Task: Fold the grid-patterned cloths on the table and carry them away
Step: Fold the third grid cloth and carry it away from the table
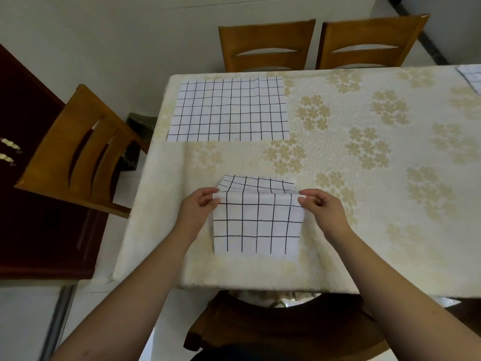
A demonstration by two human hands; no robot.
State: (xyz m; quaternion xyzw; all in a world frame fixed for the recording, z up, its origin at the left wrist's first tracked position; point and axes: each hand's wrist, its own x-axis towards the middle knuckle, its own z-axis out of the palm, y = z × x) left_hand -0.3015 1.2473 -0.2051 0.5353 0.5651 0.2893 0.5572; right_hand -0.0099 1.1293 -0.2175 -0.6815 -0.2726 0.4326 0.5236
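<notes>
A white grid-patterned cloth (256, 225) lies near the table's front edge, partly folded over itself. My left hand (197, 207) pinches its upper left corner and my right hand (321, 208) pinches its upper right corner, lifting the top layer above the lower layer behind it. A second grid cloth (229, 109) lies flat and spread out at the table's far left. A corner of a third grid cloth (471, 76) shows at the far right edge of the view.
The table (364, 152) wears a cream cloth with gold flowers. Two wooden chairs (268, 45) stand at the far side, one chair (75, 152) at the left end, and another chair (273, 327) is below me. A dark wooden cabinet (31, 204) stands at left.
</notes>
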